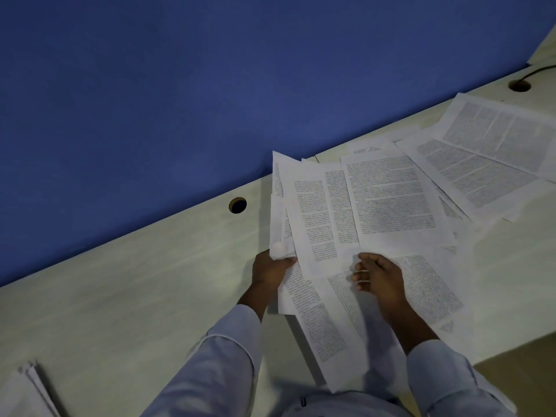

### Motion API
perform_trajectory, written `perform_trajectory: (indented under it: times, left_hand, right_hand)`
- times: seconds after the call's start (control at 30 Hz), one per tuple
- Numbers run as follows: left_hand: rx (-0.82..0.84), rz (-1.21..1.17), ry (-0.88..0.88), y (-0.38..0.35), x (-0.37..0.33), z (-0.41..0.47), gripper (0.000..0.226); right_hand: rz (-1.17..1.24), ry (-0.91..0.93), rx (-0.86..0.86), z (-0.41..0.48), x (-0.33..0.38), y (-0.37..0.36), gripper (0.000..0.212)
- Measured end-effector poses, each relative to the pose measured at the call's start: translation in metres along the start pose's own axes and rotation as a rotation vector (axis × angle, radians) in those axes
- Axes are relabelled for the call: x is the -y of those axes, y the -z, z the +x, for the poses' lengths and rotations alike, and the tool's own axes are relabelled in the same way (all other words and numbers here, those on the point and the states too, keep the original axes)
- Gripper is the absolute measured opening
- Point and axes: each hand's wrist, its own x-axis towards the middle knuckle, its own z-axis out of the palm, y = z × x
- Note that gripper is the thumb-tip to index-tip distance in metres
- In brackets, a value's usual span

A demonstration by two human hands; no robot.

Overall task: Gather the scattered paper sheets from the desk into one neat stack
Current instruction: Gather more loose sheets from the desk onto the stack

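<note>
Because the left hand [272,269] grips a messy bunch of printed paper sheets [313,212] by just one near corner, I think the bunch could sag, fan out and slip. The right hand [380,276] is over a sheet, fingers curled, but I cannot tell if they pinch it. More loose sheets [481,158] lie overlapping to the far right, by the blue wall [150,100]. One long sheet [331,341] reaches close to the near edge of the desk [135,281] and might slide off if bumped. Bare desk top shows on the left, good for squaring the pile, with a small stack [27,389] at the near left
</note>
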Motion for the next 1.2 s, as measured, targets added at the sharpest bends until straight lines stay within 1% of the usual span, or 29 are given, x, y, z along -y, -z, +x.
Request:
perform_trajectory:
  times: [0.23, 0.33, 0.43, 0.5, 0.63, 0.7, 0.8, 0.9, 0.93, 0.97, 1.07, 1.2]
  left_hand:
    - [-0.083, -0.066, -0.017, 0.041, 0.008, 0.003, 0.043]
    - [-0.11, -0.143, -0.022, 0.064, 0.008, 0.0, 0.04]
    - [-0.153, -0.179, -0.064, 0.088, 0.004, -0.005, 0.043]
    - [-0.193, -0.224, -0.08, 0.105, 0.003, -0.011, 0.044]
    - [-0.258, -0.338, -0.103, 0.143, 0.015, -0.019, 0.043]
    - [-0.294, -0.385, -0.113, 0.163, 0.026, -0.024, 0.043]
    - [-0.328, -0.421, -0.121, 0.192, 0.041, -0.033, 0.042]
    - [-0.338, -0.421, -0.123, 0.221, 0.06, -0.041, 0.045]
    - [-0.337, -0.422, -0.127, 0.23, 0.066, -0.044, 0.047]
    - [-0.336, -0.424, -0.128, 0.239, 0.071, -0.046, 0.049]
    - [-0.297, -0.457, -0.157, 0.261, 0.082, -0.055, 0.048]
    - [-0.251, -0.506, -0.186, 0.284, 0.096, -0.069, 0.038]
  right_hand:
    - [-0.107, 0.061, -0.01, 0.005, -0.006, 0.015, 0.014]
    - [-0.121, 0.062, -0.042, 0.009, -0.009, 0.017, 0.014]
    - [-0.163, 0.079, -0.085, 0.012, -0.012, 0.016, 0.013]
    - [-0.269, 0.109, -0.118, 0.011, -0.015, 0.011, 0.014]
    - [-0.692, 0.189, -0.157, 0.004, -0.014, -0.004, 0.023]
    - [-0.78, 0.215, -0.115, -0.009, -0.008, -0.018, 0.026]
    - [-0.787, 0.284, 0.008, -0.037, -0.003, -0.043, 0.031]
    - [-0.773, 0.237, 0.172, -0.065, -0.009, -0.067, 0.024]
    - [-0.765, 0.223, 0.237, -0.072, -0.011, -0.075, 0.027]
    - [-0.763, 0.217, 0.286, -0.077, -0.014, -0.083, 0.036]
    - [-0.749, 0.185, 0.349, -0.087, -0.017, -0.105, 0.058]
    - [-0.748, 0.104, 0.419, -0.097, -0.018, -0.138, 0.07]
